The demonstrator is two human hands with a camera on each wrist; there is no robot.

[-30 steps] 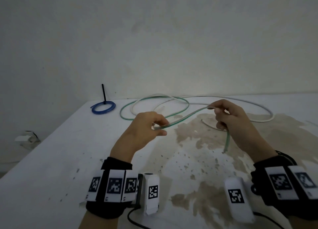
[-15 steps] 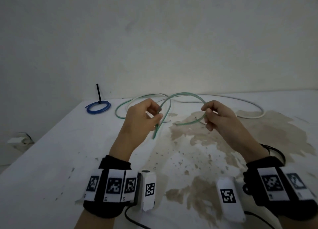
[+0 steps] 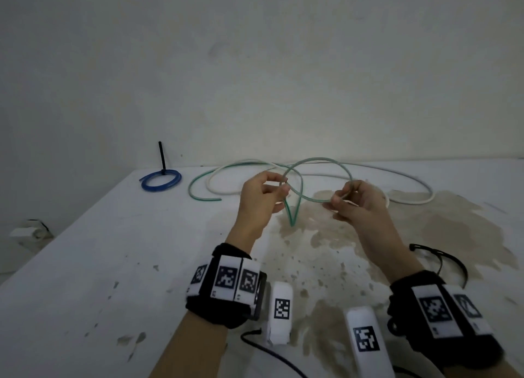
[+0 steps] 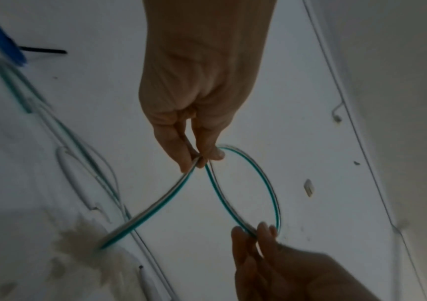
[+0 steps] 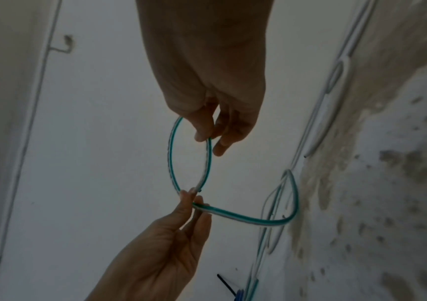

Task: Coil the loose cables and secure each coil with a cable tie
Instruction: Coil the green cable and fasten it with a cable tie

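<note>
A green cable [image 3: 319, 160] arcs in a round loop above the table between my hands; its slack hangs down to the stained surface, and its far end lies at the back left. My left hand [image 3: 283, 189] pinches the cable where the loop crosses itself, thumb against fingers [image 4: 201, 158]. My right hand [image 3: 338, 199] pinches the loop's opposite side [image 5: 207, 136]. A long white cable [image 3: 411, 179] lies loose behind the hands. At the back left sits a blue coil [image 3: 160, 180], bound with a black cable tie [image 3: 162, 157] that sticks upright.
The white table [image 3: 99, 264] has a large brown stain [image 3: 439, 230] in its middle and right. A thin black loop [image 3: 438, 260] lies by my right wrist. A wall stands just behind the table's far edge. The table's left edge drops away.
The green cable went from a nearly straight stretch between my hands to a closed round loop. My hands came closer together and rose; more cable has been drawn in from the back.
</note>
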